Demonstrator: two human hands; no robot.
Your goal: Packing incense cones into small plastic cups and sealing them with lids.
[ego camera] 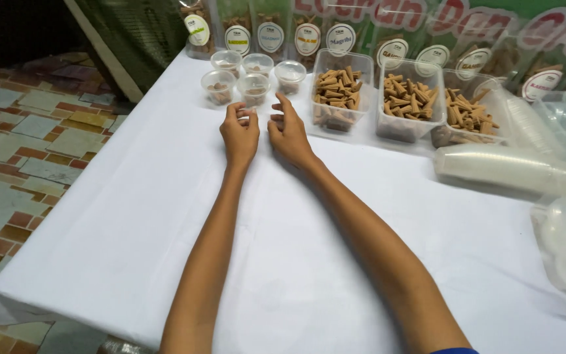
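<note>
Hands are resting side by side on the white tablecloth (132,216), and I am reading both as empty. My left hand (239,134) is lying palm down with fingers loosely curled, holding nothing; my right hand (289,131) is lying just beside it, fingers half spread, index finger pointing away from me, also holding nothing. Nearest thing is the small lidded plastic cup (254,88), standing upright directly beyond the fingertips, toward the far edge of the table, close to them but apart as far as I can tell. It is sitting nearly on the line between the two hands, slightly nearer the left. Its long axis is running vertically, lid facing up, brown pieces inside. Four more lidded cups (259,64) are clustering around and behind it. Open tubs of brown incense cones (339,88) are standing further right, and a stack of clear cups (512,169) is lying on its side, axis running left to right.
</note>
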